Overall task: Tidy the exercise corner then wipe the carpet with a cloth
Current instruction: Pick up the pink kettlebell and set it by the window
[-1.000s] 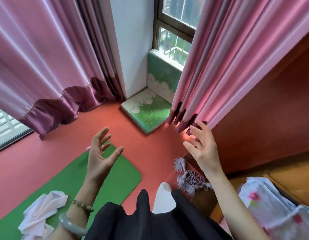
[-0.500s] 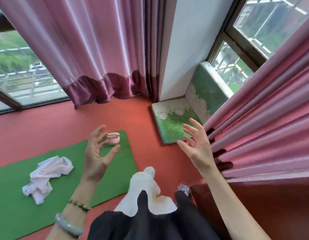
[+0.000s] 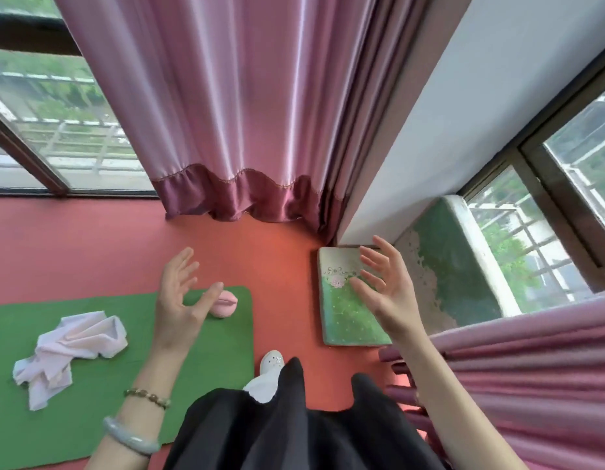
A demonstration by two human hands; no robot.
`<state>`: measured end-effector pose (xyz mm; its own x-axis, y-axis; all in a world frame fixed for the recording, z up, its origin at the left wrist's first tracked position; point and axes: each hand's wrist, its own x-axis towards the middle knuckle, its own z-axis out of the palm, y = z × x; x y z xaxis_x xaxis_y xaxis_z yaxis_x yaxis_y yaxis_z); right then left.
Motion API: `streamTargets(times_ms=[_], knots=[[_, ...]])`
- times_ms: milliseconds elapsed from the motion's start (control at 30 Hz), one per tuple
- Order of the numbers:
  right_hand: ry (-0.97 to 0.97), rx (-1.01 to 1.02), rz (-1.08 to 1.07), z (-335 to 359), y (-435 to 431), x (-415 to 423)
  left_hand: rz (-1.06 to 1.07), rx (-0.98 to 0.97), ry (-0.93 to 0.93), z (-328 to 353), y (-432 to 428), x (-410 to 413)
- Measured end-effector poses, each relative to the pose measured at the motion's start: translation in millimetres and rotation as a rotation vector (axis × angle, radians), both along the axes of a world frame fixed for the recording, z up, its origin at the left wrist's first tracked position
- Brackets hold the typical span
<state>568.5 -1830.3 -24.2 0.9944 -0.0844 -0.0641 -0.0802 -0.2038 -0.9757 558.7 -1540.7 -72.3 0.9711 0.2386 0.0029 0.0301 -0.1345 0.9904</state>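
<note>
Pink, a small object [image 3: 224, 303] sat on the green mat [image 3: 124, 401] near its corner — a step might kick it. The left hand [image 3: 179, 310] and right hand [image 3: 385, 293] hovered spread-fingered, empty.

1 head-worn wide-angle view looks steeply down onto the carpet [image 3: 91, 239] corner.

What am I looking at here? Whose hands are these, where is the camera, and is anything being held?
There is no robot here. A person wears a camera on the head, and it looks down at their own two hands. The left hand and the right hand are both open, raised in the air, and hold nothing. Below is a red carpet with a green mat on it. On the mat lie a crumpled white cloth and a small pink object. A green flowered cushion lies on the carpet near the wall corner.
</note>
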Motion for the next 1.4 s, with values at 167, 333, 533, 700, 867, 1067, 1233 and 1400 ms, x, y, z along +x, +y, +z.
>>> streamTargets(times_ms=[167,333,533,700,867,1067,1233,1400], knots=[[0.034,-0.006,0.101,-7,18,72,0.063,0.007,0.025,1,5,55],[0.072,-0.006,0.242,-13,37,124,0.155,0.018,0.052,2,15,81],[0.119,-0.021,0.458,-19,67,192,0.275,0.047,0.137,-11,24,81],[0.160,-0.051,0.722,-36,102,249,0.449,0.042,0.264,-23,19,74],[0.197,-0.062,0.954,-56,131,304,0.660,0.096,0.413,-31,5,85],[0.232,-0.175,1.123,-102,159,349,0.797,0.123,0.502,-59,2,103],[0.229,-0.302,1.297,-153,197,363,0.886,0.051,0.547,-104,4,118],[0.224,-0.444,1.405,-232,239,370,0.875,-0.026,0.654,-181,19,135]])
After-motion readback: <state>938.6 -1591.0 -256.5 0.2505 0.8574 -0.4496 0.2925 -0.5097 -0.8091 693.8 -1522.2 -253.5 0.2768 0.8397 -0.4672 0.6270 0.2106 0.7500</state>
